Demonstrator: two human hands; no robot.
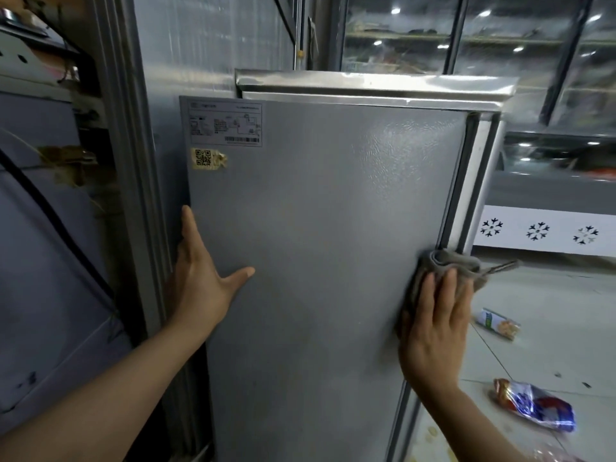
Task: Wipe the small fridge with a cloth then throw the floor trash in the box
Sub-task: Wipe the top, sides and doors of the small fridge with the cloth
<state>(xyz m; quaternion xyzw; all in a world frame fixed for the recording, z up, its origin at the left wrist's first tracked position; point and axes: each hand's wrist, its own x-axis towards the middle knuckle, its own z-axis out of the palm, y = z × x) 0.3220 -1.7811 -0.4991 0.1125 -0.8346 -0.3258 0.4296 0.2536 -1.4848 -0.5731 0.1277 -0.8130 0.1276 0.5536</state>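
Head view, grey fridge, crumpled grey cloth

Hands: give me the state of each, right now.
Left hand: open, flat against the fridge.
Right hand: open, straight fingers pressing the cloth on the fridge.

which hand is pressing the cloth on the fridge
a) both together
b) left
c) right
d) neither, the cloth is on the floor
c: the right hand lies flat on the grey cloth at the right edge of the fridge panel, while the left hand rests bare on the panel's left edge.
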